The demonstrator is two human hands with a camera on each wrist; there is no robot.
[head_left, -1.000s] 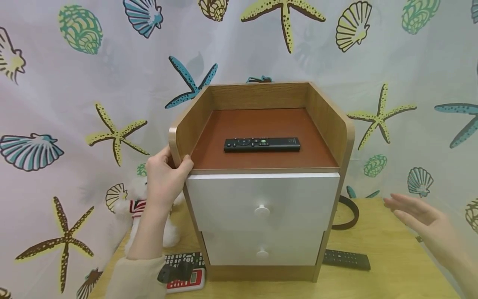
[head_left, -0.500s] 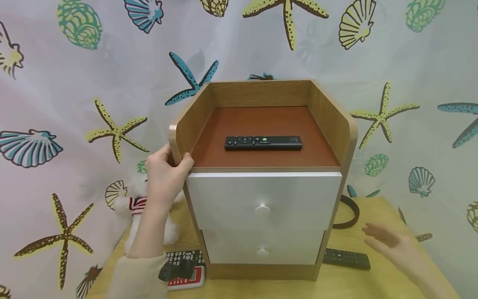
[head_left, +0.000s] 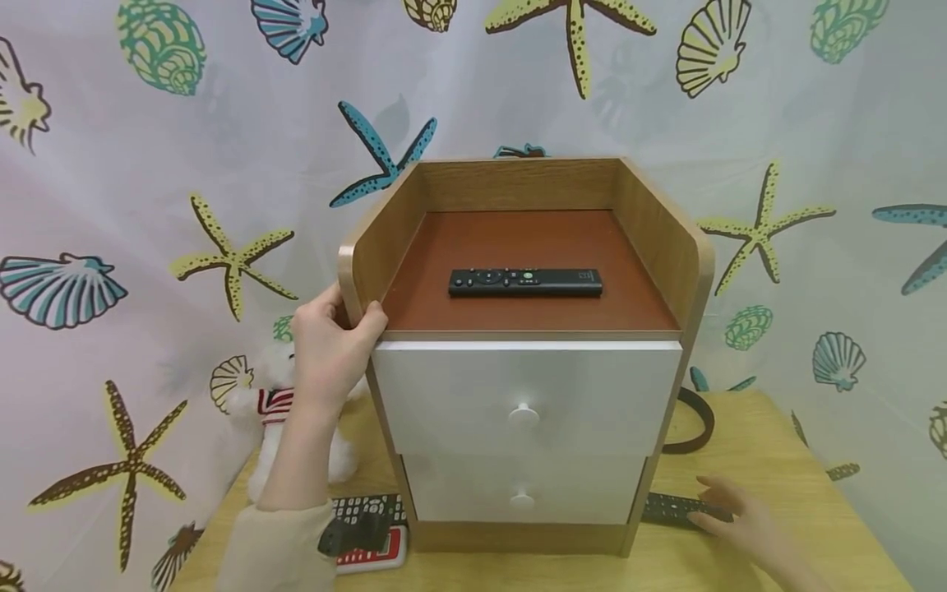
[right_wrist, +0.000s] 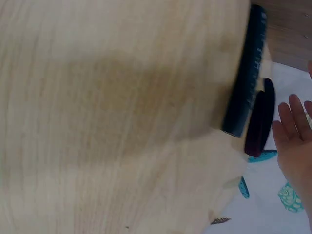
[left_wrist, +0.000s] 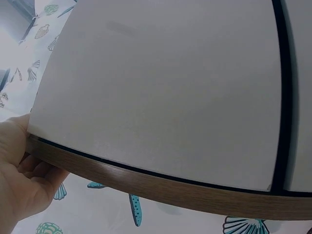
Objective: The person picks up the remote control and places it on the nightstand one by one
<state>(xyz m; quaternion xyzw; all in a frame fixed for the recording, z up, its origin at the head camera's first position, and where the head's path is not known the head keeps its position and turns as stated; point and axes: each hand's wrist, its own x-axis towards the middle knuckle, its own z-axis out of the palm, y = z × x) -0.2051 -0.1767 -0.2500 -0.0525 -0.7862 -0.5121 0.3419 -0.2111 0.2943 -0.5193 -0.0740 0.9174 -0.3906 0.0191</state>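
Note:
My left hand (head_left: 329, 353) grips the front left edge of a small wooden cabinet (head_left: 518, 538), thumb on the top board and fingers behind the side panel. In the left wrist view, that hand (left_wrist: 24, 180) holds the wood beside a white drawer front (left_wrist: 161, 92). A black remote control (head_left: 525, 283) lies crosswise on the cabinet's brown top. At the lower right, my right hand (head_left: 747, 526) reaches over a second remote control (head_left: 669, 510), with fingers and thumb spread around its near end. The right wrist view has this remote (right_wrist: 246, 73) apart from the extended fingers (right_wrist: 292, 117).
A dark ring-shaped band (head_left: 695, 423) lies behind the second remote. Left of the cabinet are a white plush toy (head_left: 274, 436), a button-covered remote (head_left: 370, 507) and a red-and-white calculator (head_left: 381, 555). Two white drawers with round knobs (head_left: 524, 414) face me.
My right hand has come down and left from the right side of the table to the second remote. My left hand keeps its grip on the cabinet.

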